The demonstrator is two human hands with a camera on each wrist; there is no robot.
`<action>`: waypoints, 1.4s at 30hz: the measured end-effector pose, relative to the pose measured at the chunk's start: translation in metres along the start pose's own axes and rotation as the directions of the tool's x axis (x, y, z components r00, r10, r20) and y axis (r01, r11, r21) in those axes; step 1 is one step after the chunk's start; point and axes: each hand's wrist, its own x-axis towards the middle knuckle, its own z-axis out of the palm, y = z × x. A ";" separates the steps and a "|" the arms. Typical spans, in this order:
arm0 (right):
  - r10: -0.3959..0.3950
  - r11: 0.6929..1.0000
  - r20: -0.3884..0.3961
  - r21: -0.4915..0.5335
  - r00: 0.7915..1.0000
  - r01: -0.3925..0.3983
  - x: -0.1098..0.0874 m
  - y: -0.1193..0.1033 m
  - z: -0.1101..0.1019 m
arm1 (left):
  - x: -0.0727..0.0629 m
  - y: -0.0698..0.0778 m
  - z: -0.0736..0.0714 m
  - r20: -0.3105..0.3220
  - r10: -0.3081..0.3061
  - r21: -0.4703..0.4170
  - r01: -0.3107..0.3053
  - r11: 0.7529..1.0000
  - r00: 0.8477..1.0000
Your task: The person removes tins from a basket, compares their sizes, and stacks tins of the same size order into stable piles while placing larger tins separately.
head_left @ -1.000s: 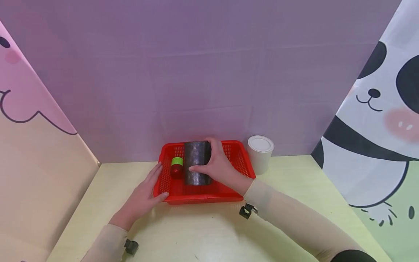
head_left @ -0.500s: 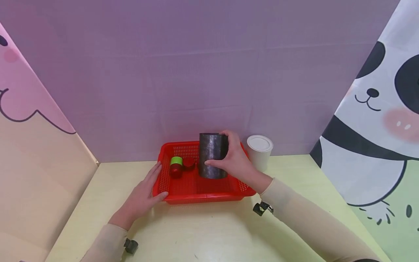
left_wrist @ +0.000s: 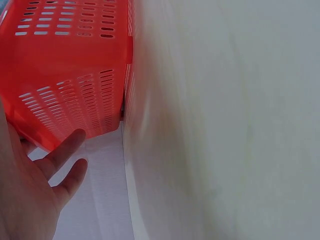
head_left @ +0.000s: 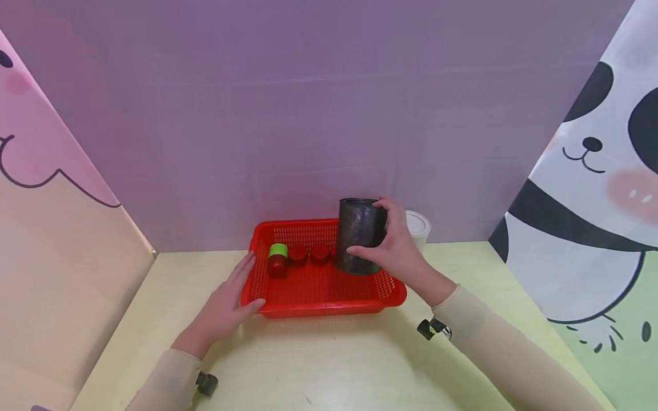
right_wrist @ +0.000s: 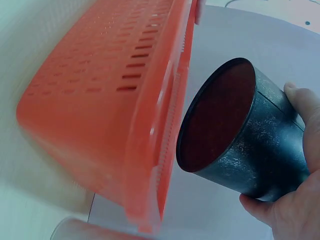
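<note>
My right hand (head_left: 398,245) grips a dark, mottled metal can (head_left: 360,237), fingers at its upper right edge and thumb lower on its side. The can hangs above the right part of a red plastic basket (head_left: 324,309); in the right wrist view its dark reddish round end (right_wrist: 217,120) faces the camera. My left hand (head_left: 223,305) rests against the basket's left side, thumb on the front rim. Along the basket's back left stand a red item with a lime-green top (head_left: 278,258) and round red items (head_left: 297,256); the can partly hides another.
A white lidded canister (head_left: 418,225) stands behind the basket's right end, partly covered by my right hand. The pale wooden table (head_left: 329,359) meets a purple backdrop (head_left: 319,114) just behind the basket. Cartoon-printed panels (head_left: 581,228) flank both sides.
My right hand has lifted the can up and to the right from inside the basket, uncovering the round red items. My left hand stays at the basket's side.
</note>
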 end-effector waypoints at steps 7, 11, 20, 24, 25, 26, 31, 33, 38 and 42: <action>0.007 0.999 -0.043 -0.033 0.999 -0.008 -0.007 0.008 -0.019 | 0.000 0.003 -0.001 -0.003 0.004 0.008 -0.004 1.000 1.000; 0.005 0.999 -0.065 -0.050 0.998 -0.008 -0.011 0.013 -0.029 | 0.000 0.001 0.000 -0.004 0.014 0.016 -0.014 1.000 1.000; 0.021 0.997 -0.124 -0.069 0.992 -0.030 -0.019 0.028 -0.051 | 0.001 -0.001 0.002 -0.009 0.024 0.029 -0.023 0.999 1.000; 0.020 0.995 -0.150 -0.096 0.988 -0.034 -0.022 0.030 -0.061 | 0.000 0.001 0.001 -0.006 0.018 0.026 -0.018 1.000 1.000; 0.017 0.994 -0.156 -0.101 0.988 -0.033 -0.022 0.030 -0.064 | 0.000 0.001 0.001 -0.005 0.015 0.025 -0.015 1.000 1.000; 0.015 0.994 -0.162 -0.104 0.987 -0.032 -0.023 0.030 -0.066 | 0.000 0.001 0.001 -0.003 0.011 0.027 -0.011 1.000 1.000; -0.010 0.993 -0.199 -0.119 0.980 -0.014 -0.025 0.032 -0.079 | 0.000 0.004 0.000 0.004 -0.008 0.023 0.008 1.000 1.000; -0.023 0.991 -0.215 -0.137 0.976 -0.006 -0.026 0.034 -0.084 | -0.001 0.004 0.000 0.003 -0.011 0.024 0.011 1.000 1.000; -0.060 0.982 -0.257 -0.191 0.965 0.010 -0.027 0.041 -0.095 | -0.001 0.003 -0.001 -0.003 -0.007 0.023 0.007 1.000 1.000; -0.084 0.975 -0.284 -0.221 0.955 0.021 -0.028 0.046 -0.105 | 0.000 0.003 -0.001 -0.003 -0.004 0.018 0.004 1.000 1.000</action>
